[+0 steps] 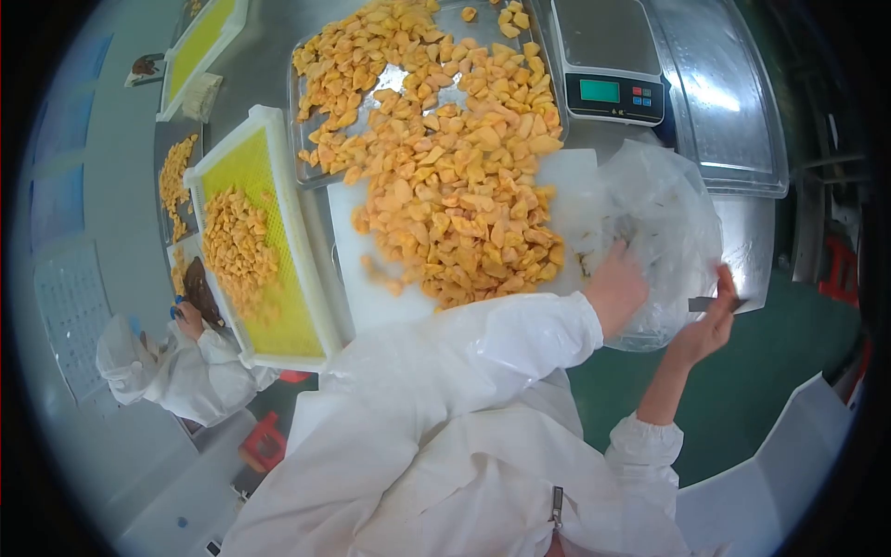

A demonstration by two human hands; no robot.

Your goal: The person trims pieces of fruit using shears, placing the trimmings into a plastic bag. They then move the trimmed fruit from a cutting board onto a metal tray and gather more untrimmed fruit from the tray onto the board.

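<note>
My left hand point(617, 290) reaches across to a clear plastic bag point(676, 200) at the right end of the white cutting board point(345, 243). Its fingers are bunched together over the bag, where small dark bits show; what they pinch, if anything, is hidden. At the bag's right edge my right hand point(707, 325) is closed around a small knife point(710, 304) with a dark blade. A big heap of yellow-orange chunks point(455, 204) covers the board to the left of my left hand and spreads onto a metal tray point(302, 121) behind.
A digital scale point(608, 97) stands beyond the bag, beside a shiny metal lid or tray point(719, 93). On the left, a white-framed yellow mesh tray point(288, 325) holds more chunks. Farther left, a co-worker point(190, 371) in white works at another board. Red stools point(264, 444) stand below.
</note>
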